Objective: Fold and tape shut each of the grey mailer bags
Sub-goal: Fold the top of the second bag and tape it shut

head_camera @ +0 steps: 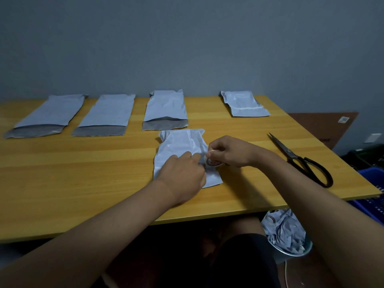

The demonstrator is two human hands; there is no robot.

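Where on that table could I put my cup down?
The bare yellow wooden table left of the left hand, below the open grey mailer bags, is widest. Another strip lies between the taped bag and black scissors. The centre is crowded.

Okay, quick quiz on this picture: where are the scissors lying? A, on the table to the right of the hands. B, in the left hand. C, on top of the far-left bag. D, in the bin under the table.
A: the black-handled scissors lie on the bare table, to the right of the right hand, and neither hand touches them.
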